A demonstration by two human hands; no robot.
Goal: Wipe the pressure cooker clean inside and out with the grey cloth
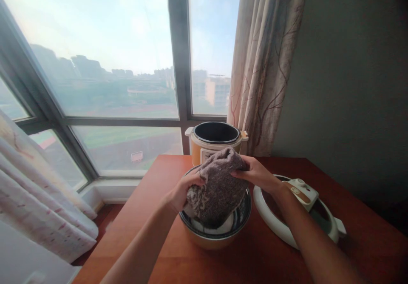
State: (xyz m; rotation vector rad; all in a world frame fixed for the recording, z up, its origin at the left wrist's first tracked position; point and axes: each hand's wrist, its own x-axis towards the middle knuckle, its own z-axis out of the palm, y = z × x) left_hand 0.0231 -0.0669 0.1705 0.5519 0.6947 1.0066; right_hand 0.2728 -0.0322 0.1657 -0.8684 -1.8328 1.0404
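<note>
Between my two hands is a grey-brown cloth (219, 188), bunched up and held over the inner pot (216, 242). My left hand (183, 189) grips its left side with the thumb on top; my right hand (253, 173) pinches its upper right edge. Fingers behind the cloth are hidden. The pot has a dark inside and a tan outside and stands on the table, with something whitish at its bottom, partly covered by the cloth. Just behind it stands the orange-and-white cooker body (196, 150), its dark round opening uncovered.
To the right, a round lid (263, 207) with a white rim and handle lies on the reddish wooden table (134, 233), partly behind my right forearm. Past the table are a window (127, 63) and a patterned curtain (258, 63). Another curtain (38, 203) hangs at the left.
</note>
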